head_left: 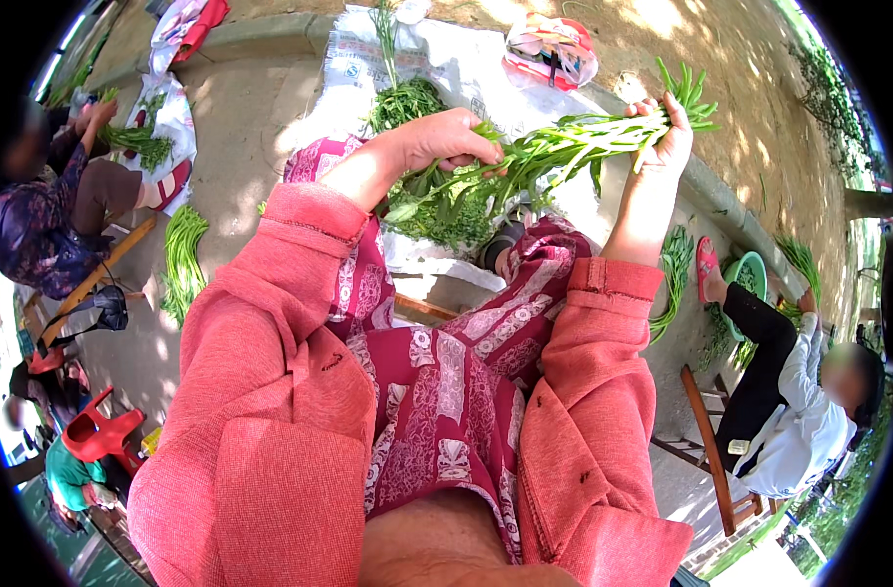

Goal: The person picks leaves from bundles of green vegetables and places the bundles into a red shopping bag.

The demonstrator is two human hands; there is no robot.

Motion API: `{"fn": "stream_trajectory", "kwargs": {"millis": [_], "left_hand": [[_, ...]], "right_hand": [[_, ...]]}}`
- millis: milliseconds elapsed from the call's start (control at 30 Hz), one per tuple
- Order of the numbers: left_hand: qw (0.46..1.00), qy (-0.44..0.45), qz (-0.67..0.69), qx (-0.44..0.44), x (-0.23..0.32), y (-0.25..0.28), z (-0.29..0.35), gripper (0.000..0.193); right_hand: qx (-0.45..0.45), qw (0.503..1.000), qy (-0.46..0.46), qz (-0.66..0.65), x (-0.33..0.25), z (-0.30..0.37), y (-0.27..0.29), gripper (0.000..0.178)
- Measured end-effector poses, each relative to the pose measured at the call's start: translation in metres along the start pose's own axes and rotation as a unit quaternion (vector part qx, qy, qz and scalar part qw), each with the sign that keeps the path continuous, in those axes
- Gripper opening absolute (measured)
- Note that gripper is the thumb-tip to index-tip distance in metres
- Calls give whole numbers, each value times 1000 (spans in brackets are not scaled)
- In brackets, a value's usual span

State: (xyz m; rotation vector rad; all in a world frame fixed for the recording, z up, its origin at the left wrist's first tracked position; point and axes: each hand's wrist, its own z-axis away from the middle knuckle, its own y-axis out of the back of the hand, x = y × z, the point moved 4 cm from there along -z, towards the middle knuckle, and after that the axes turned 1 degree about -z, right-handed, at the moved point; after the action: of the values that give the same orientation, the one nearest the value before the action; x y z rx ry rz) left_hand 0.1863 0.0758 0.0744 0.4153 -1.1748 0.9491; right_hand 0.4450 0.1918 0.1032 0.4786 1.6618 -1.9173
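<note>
A bunch of long-stemmed leafy greens (573, 147) stretches sideways between my two hands, above my lap. My right hand (669, 137) is wrapped round the bundled stems, whose ends stick out past the fingers on the right. At the left, the fingers of my left hand (458, 142) are closed on some of the greens near the leafy part. Beneath the hands, a heap of loose green leaves (446, 220) lies between my knees on a white woven sack (343, 88). More greens (407, 103) rest farther back on it.
Long green bunches lie on the ground left (184, 264) and right (673, 279) of me. Behind the sack is a red-and-white plastic bag (551, 54). A person (808, 391) sits at right by a green basin (750, 274); another (50, 225) handles greens at left. A red stool (102, 430) stands behind.
</note>
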Motion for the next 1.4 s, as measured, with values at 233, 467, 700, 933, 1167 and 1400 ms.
{"fn": "stream_trajectory", "kwargs": {"millis": [233, 467, 700, 933, 1167, 1400], "left_hand": [[997, 2, -39, 60, 7, -4, 2, 20], [990, 1, -76, 118, 6, 2, -1, 17], [964, -80, 41, 249, -3, 10, -12, 13], [914, -165, -221, 298, -1, 12, -10, 21], [875, -156, -256, 381, 5, 26, -7, 24], [904, -130, -50, 404, 3, 59, 22, 27]], "right_hand": [[51, 999, 10, 4, -2, 2, -1, 16], [45, 999, -7, -7, 3, 1, 1, 14], [77, 996, 39, -19, -2, 3, 2, 15], [106, 993, 41, -37, 4, -4, 11, 13], [142, 982, 124, 5, -3, -8, 31, 14], [147, 979, 134, -39, -13, 0, 43, 13]]}}
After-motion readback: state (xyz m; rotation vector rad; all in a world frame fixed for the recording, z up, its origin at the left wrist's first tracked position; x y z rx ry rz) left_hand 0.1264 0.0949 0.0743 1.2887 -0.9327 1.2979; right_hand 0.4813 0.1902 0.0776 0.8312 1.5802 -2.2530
